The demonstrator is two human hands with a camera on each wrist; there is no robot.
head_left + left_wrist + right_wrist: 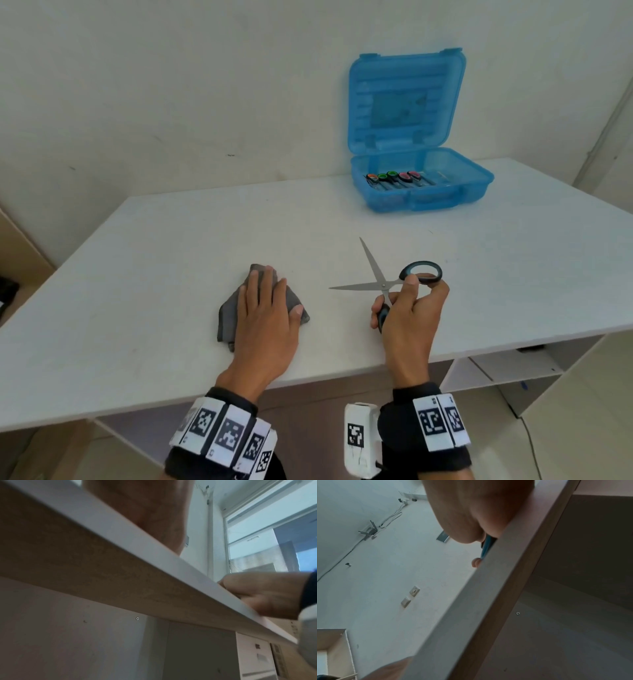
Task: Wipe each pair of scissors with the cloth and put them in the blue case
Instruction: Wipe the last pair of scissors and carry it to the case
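A grey cloth (227,310) lies folded on the white table (171,240), and my left hand (265,308) rests flat on it with straight fingers. My right hand (411,308) grips a pair of scissors (378,279) with black and blue handles. Its blades are spread wide, one pointing away, one pointing left. In the right wrist view only a strip of the blue handle (486,547) shows past the table edge. The blue case (421,185) stands open at the back right, its lid upright, with several scissors (394,178) with coloured handles inside.
The wall runs behind the table and the case lid leans close to it. The table's front edge (154,550) lies just under both wrists. Shelves and a cable (531,442) sit below on the right. In the left wrist view my right hand (267,595) shows at the edge.
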